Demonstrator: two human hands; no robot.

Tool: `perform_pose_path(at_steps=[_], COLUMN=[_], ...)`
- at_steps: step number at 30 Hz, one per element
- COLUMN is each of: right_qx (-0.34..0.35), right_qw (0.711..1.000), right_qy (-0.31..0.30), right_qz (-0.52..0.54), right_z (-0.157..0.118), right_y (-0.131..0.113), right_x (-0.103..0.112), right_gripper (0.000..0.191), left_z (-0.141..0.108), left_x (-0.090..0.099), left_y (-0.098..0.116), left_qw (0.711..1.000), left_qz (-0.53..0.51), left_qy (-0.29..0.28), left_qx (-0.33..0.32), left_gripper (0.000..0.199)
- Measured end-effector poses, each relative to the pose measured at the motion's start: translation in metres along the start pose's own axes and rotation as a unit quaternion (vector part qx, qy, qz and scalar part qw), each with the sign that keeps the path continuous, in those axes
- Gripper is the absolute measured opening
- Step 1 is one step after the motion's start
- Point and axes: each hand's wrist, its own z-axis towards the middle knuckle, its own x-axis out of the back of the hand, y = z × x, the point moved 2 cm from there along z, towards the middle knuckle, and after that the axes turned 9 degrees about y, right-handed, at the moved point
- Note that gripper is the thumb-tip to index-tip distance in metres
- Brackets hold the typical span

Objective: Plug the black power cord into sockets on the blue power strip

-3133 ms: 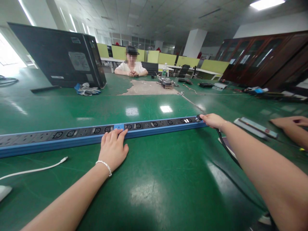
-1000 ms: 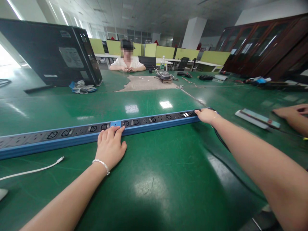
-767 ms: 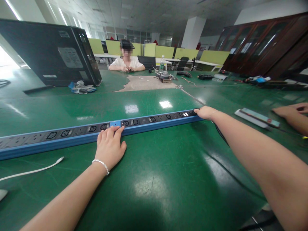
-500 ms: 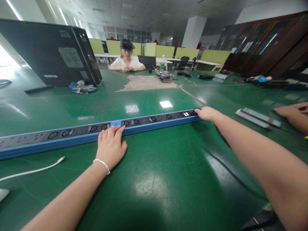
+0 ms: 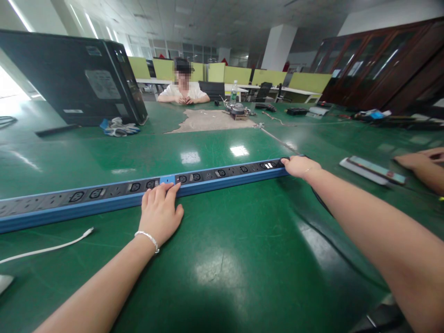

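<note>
A long blue power strip [image 5: 211,186] with black sockets lies across the green table, its left end running out of view. My left hand [image 5: 161,208], with a silver bracelet at the wrist, rests its outstretched fingertips on the strip's near edge by the blue middle section. At the right end, my right hand [image 5: 301,166] is closed around the strip, thumb on top beside two white ports; its other fingers are hidden. A black cable [image 5: 342,254] runs from beneath my right wrist toward the lower right.
A black computer case [image 5: 76,78] stands at the left, with gloves [image 5: 120,126] beside it. A white cable [image 5: 48,250] lies near left. At the right are a flat white-edged object [image 5: 373,170] and another person's hand [image 5: 418,162]. Across the table sits a person [image 5: 183,92] near a bottle [image 5: 234,91].
Almost nothing differs. My right hand shifts very slightly on the strip's end, and a bit more of the end shows behind it; my left hand stays in place.
</note>
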Motion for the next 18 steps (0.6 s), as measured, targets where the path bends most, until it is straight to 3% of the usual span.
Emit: perform_pose_path(at_steps=[5,18], right_qx=[0.000,0.035], right_qw=[0.998,0.999], right_qy=[0.061,0.002], right_qz=[-0.011,-0.024], right_z=[-0.013,0.007], right_y=[-0.003,0.003], right_x=[0.002,-0.002], right_gripper=[0.059,0.058], left_z=[0.000,-0.001], left_x=[0.000,-0.002], left_y=[0.000,-0.001], left_qw=[1.000,1.000], left_qz=[-0.007,-0.007], left_qy=[0.000,-0.004], left_qx=[0.003,0.004], left_gripper=[0.051,0.052])
